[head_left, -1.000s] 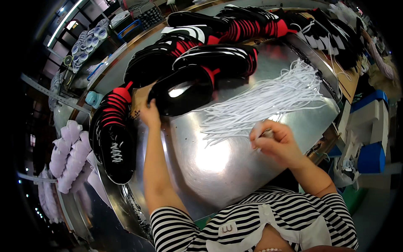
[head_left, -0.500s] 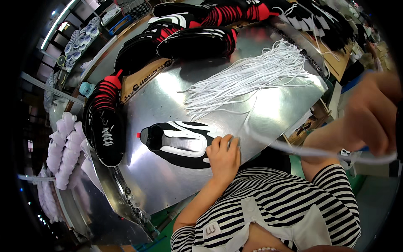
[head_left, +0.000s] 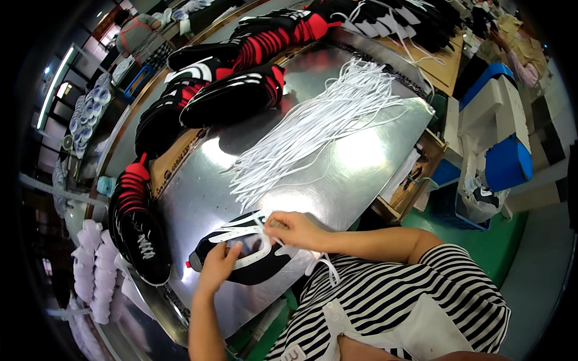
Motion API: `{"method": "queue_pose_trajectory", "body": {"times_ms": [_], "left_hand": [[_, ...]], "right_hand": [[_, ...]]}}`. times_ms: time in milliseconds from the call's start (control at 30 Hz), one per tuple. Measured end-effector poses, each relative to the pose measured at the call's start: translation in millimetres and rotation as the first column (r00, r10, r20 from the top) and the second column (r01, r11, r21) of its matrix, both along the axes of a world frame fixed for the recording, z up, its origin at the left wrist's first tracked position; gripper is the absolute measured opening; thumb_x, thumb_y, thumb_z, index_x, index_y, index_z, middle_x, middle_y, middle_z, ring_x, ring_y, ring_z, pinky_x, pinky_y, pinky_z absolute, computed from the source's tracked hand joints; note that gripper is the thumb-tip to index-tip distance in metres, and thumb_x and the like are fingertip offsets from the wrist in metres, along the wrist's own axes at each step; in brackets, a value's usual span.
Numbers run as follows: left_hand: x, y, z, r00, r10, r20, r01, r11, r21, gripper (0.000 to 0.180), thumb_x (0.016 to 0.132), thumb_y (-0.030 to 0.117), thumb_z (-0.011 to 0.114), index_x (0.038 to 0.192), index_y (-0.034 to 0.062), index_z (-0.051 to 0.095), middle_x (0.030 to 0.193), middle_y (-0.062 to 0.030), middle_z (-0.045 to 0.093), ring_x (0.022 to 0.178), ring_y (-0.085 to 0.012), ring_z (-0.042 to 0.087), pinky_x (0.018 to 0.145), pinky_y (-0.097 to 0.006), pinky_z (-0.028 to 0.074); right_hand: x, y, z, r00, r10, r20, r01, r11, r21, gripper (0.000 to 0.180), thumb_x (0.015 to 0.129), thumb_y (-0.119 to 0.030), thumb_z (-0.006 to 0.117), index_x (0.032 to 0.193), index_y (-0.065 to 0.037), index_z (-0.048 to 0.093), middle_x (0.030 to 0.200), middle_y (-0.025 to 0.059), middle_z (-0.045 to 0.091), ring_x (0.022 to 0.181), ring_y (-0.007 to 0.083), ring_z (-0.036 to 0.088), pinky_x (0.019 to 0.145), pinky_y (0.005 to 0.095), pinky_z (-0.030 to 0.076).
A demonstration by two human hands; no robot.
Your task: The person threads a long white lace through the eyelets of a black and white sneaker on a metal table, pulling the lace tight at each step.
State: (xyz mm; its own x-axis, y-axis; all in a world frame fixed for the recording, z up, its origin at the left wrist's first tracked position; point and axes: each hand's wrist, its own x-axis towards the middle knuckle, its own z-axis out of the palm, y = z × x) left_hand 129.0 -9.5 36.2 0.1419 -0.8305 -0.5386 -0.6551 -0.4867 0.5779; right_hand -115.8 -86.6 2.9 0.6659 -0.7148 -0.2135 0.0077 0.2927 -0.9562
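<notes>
Nearest to you, your striped shirt fills the lower edge, and both your forearms reach up from it onto the shiny metal surface (head_left: 337,180). Your left hand (head_left: 218,265) rests on the near side of a black shoe with white stripes (head_left: 253,256), which lies on its side at the near edge of the surface; its fingers curl loosely over the shoe's upper, steadying it rather than gripping tight. Your right hand (head_left: 298,228) sits on the top of the same shoe, fingers pinched together on a white lace (head_left: 325,268) whose loose end trails off the shoe toward your chest. To your left, just off the surface, a black and red shoe (head_left: 138,222) lies lengthwise, its white lacing showing, with a stack of white pieces (head_left: 87,265) beyond it at the frame's edge. Farther out, in the middle of the surface, a spread bundle of white laces (head_left: 319,120) fans out, well apart from the shoe you hold. Past that, at the far rim, a row of black and red shoes (head_left: 241,66) lies side by side. Off to your right stands a white and blue machine (head_left: 497,132).
</notes>
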Motion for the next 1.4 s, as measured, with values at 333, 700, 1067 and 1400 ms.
{"method": "queue_pose_trajectory", "body": {"times_ms": [333, 700, 1067, 1400], "left_hand": [[-48.6, -21.7, -20.4, 0.414, 0.239, -0.878, -0.152, 0.97, 0.192, 0.08, 0.101, 0.052, 0.046, 0.148, -0.0099, 0.026, 0.152, -0.0211, 0.036, 0.144, -0.026, 0.03, 0.12, -0.034, 0.022], [-98.5, -14.8, -21.5, 0.325, 0.249, -0.912, -0.595, 0.804, 0.008, 0.036, 0.099, 0.021, 0.06, 0.127, -0.0021, 0.057, 0.121, -0.0132, 0.064, 0.112, -0.021, 0.061, 0.102, -0.034, 0.046], [-114.7, -15.9, -16.3, 0.484, 0.257, -0.836, -0.696, 0.693, -0.189, 0.024, 0.092, 0.005, 0.067, 0.115, -0.0003, 0.066, 0.11, -0.0064, 0.068, 0.098, -0.0131, 0.064, 0.087, -0.026, 0.05], [-119.3, -17.1, -6.4, 0.576, 0.309, -0.757, -0.679, 0.696, -0.232, 0.028, 0.095, 0.011, 0.065, 0.119, -0.0016, 0.064, 0.115, -0.0067, 0.066, 0.102, -0.0128, 0.061, 0.091, -0.026, 0.048]], "right_hand": [[-2.1, -10.5, -23.2, 0.975, -0.216, 0.048, 0.221, 0.962, -0.163, 0.018, 0.095, -0.023, 0.063, 0.098, -0.005, 0.066, 0.073, 0.0, 0.067, 0.063, 0.0048, 0.057, 0.06, 0.0216, 0.045], [-21.3, -24.1, 19.9, 0.996, 0.07, -0.046, -0.074, 0.991, -0.108, 0.014, 0.093, -0.018, 0.063, 0.089, -0.004, 0.064, 0.064, -0.001, 0.062, 0.053, 0.0019, 0.046, 0.049, 0.0201, 0.034], [-32.6, -21.7, 23.2, 0.985, 0.045, -0.169, -0.104, 0.929, -0.355, 0.024, 0.091, -0.021, 0.065, 0.1, 0.0, 0.058, 0.072, 0.0092, 0.065, 0.065, 0.0173, 0.063, 0.059, 0.029, 0.047], [-36.7, -21.3, 30.5, 0.988, -0.03, -0.153, -0.041, 0.897, -0.441, 0.015, 0.097, -0.009, 0.057, 0.105, 0.002, 0.053, 0.084, 0.0103, 0.069, 0.063, 0.0161, 0.062, 0.061, 0.0287, 0.049]]}}
